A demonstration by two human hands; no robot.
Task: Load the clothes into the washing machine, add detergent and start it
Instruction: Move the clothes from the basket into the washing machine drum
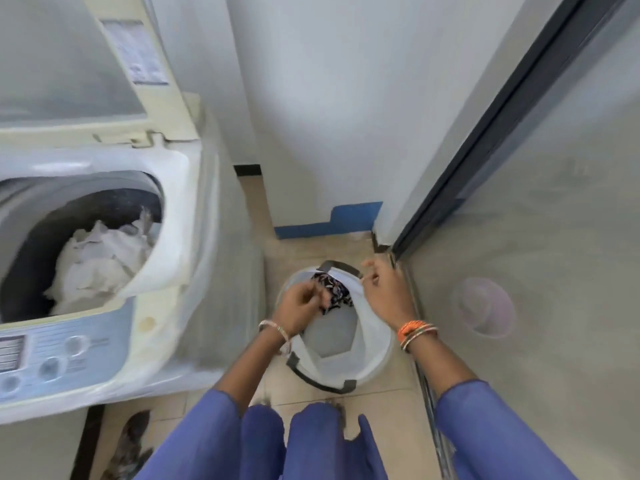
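Observation:
A top-loading washing machine [180,237] stands at the left with its lid up. White clothes [100,261] lie in its drum. On the floor to its right sits a white laundry basket [377,348] with dark handles. My left hand [298,308] is over the basket, closed on a dark patterned garment [334,292] that hangs at the basket's mouth. My right hand [384,289] is at the basket's far right rim with fingers spread, holding nothing that I can see.
The machine's control panel [48,355] faces me at lower left. A frosted glass sliding door [536,237] with a dark frame runs along the right. White walls with a blue skirting close the corner behind the basket. The floor is tiled.

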